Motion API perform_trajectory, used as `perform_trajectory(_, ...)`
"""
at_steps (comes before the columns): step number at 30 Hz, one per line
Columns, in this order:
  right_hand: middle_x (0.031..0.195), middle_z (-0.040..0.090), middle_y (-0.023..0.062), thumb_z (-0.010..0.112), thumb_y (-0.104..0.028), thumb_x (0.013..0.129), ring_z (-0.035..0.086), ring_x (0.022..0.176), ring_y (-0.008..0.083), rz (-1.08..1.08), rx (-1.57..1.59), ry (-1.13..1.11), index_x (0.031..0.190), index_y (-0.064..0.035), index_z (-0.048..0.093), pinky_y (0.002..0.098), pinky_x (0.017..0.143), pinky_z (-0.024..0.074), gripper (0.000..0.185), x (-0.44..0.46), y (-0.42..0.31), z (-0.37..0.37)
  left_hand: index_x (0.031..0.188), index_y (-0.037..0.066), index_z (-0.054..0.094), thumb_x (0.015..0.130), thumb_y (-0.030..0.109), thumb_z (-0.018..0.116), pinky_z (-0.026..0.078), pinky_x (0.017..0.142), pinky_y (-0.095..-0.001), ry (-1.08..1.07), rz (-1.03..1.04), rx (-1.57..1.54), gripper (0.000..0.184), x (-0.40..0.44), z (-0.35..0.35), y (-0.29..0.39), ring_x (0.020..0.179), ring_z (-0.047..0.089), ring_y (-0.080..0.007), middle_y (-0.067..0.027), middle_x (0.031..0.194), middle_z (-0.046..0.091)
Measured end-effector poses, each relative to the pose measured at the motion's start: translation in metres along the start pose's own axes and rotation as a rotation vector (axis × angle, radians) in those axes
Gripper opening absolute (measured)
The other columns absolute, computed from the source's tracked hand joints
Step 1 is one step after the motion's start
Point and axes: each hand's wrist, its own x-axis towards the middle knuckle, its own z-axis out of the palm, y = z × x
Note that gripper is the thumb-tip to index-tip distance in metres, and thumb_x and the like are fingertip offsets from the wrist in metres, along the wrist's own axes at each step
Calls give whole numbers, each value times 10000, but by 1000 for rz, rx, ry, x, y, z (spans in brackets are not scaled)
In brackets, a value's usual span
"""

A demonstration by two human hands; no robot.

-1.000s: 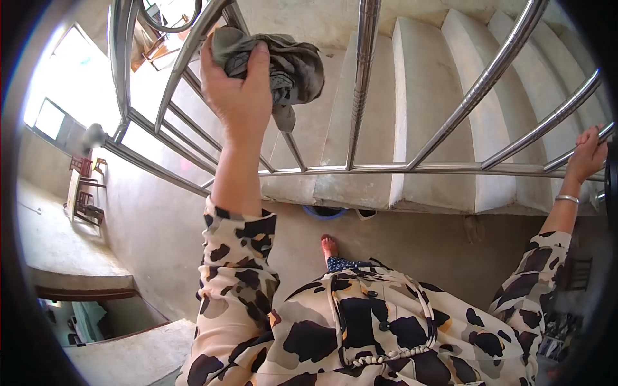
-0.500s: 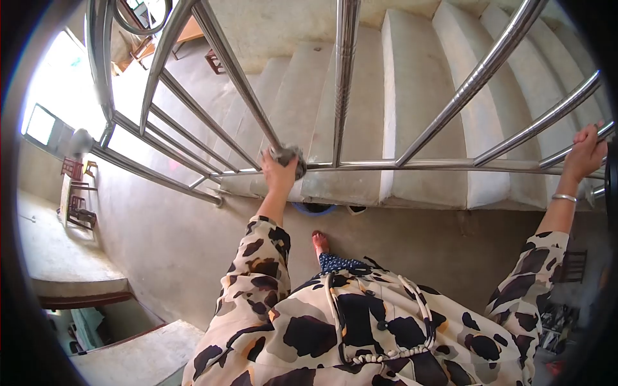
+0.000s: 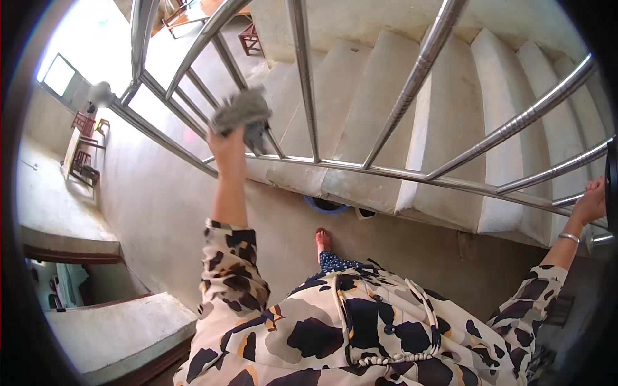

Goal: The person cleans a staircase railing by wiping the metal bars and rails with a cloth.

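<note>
My left hand [image 3: 226,153] is closed on a crumpled grey cloth [image 3: 242,110], raised against the upright bars at the left part of the stair railing. The cloth is slightly smeared by motion and covers part of a bar behind it. A shiny metal railing [image 3: 399,172] with slanting bars and a lower rail runs across the view. At the far right edge my right hand [image 3: 588,203], with a silver bangle at its wrist, is closed around a railing bar; the dark frame edge hides part of it.
Concrete stairs [image 3: 386,83] rise behind the railing to the right. Below them a blue basin [image 3: 325,204] sits on the floor. Small red stools [image 3: 250,40] and a wooden table stand farther back. A low concrete ledge [image 3: 122,328] lies at lower left.
My left hand has moved left and up with the cloth, from the lower rail to the bars. The view has shifted a little to the right. My right hand stays on the railing.
</note>
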Motion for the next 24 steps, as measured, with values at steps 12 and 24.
perform_trajectory(12, 536, 345, -7, 500, -55, 803, 327, 469, 71, 92, 67, -95, 576, -73, 372, 213, 430, 278, 260, 3, 0, -8, 1128, 34, 384, 640, 33, 651, 404, 856, -317, 75, 436, 304, 556, 35, 21, -95, 966, 527, -241, -122, 1005, 522)
perform_trajectory(24, 589, 377, -7, 505, -151, 822, 362, 511, 83, 28, -159, 28, 732, -34, 468, 221, 476, 341, 152, 12, 21, -26, 1044, 47, 465, 654, -147, 539, 514, 710, -346, 34, -847, -102, 442, -51, -12, -207, 892, 578, -224, -90, 966, 556)
